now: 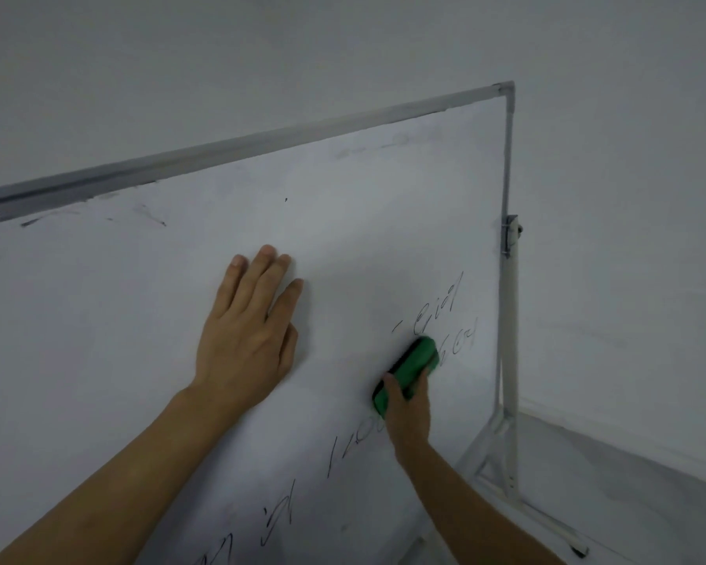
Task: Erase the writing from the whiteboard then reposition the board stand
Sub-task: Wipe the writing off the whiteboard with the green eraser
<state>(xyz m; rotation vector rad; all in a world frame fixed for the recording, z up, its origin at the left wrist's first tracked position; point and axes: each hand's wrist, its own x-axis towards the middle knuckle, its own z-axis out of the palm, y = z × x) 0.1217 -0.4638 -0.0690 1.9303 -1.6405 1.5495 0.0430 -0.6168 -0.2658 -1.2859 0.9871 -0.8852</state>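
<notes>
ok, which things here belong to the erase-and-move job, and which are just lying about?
Job:
whiteboard
writing
eraser, gripped by right hand
left hand, flat on the board
stand

Not job:
wall
floor

Left hand point(243, 336) lies flat, fingers straight, on the white framed whiteboard point(139, 303) — right hand point(408, 405) grips a green block eraser point(408, 367) against black handwriting point(437, 311) at right.
</notes>
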